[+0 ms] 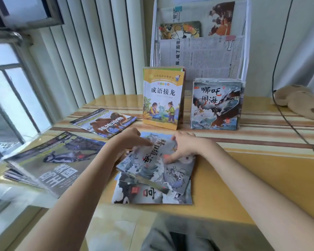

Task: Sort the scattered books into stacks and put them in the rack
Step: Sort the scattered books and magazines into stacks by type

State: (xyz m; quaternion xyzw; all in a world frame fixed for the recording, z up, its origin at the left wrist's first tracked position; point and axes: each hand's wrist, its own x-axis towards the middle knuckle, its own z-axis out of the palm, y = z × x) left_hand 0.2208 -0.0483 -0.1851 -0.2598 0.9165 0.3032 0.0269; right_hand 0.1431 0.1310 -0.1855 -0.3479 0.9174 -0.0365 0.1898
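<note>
A thin grey-blue picture book [152, 167] lies tilted on top of a small pile of similar books [152, 194] in the middle of the table. My left hand [132, 138] grips its far left edge and my right hand [183, 145] grips its far right edge, thumb pressed on the cover. The white wire rack [246, 57] stands at the back with papers and booklets in its pockets. A yellow book [161, 98] and a stack of dragon-cover books [216, 104] stand upright in front of it.
Two magazine piles lie on the left: a bird cover [51, 163] near the table edge and a camel cover [103, 122] farther back. A brown plush toy [301, 102] and a black cable [286, 122] are on the right. A window is at the left.
</note>
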